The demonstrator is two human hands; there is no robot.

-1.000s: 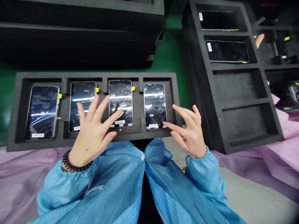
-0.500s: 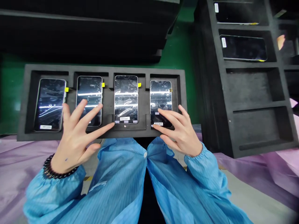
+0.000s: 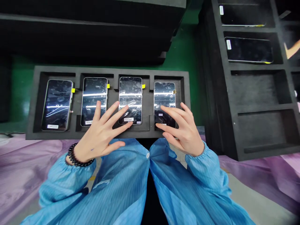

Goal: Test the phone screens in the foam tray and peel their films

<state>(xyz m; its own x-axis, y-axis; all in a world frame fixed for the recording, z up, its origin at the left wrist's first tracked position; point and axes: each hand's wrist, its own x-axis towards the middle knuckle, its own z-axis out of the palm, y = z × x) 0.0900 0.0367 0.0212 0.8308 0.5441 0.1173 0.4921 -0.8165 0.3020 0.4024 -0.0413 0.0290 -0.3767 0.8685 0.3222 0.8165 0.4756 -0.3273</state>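
A black foam tray [image 3: 30, 125] lies in front of me with several smartphones, one per compartment. My left hand [image 3: 102, 137], fingers spread, reaches over the second phone [image 3: 94, 90] and the lower part of the third phone [image 3: 130, 97]. Its fingertips lie at the third phone's lower half; whether they press on it I cannot tell. My right hand [image 3: 184, 131] is at the rightmost phone [image 3: 164, 97], fingers stretched over its lower half and lower left corner. At the tray's left end sits another phone [image 3: 57, 103]. Yellow tabs and white labels show on the phones.
To the right stands a stack of black foam trays [image 3: 231, 137]; the top one holds phones [image 3: 249, 50] in its upper compartments. Dark foam stacks [image 3: 82, 40] rise behind my tray on the green table [image 3: 180, 40]. Part of another person's hand [image 3: 292, 50] shows at the right edge.
My left hand has moved right, from the second phone towards the third. The right hand stays at the rightmost phone with little movement. The whole view has shifted slightly.
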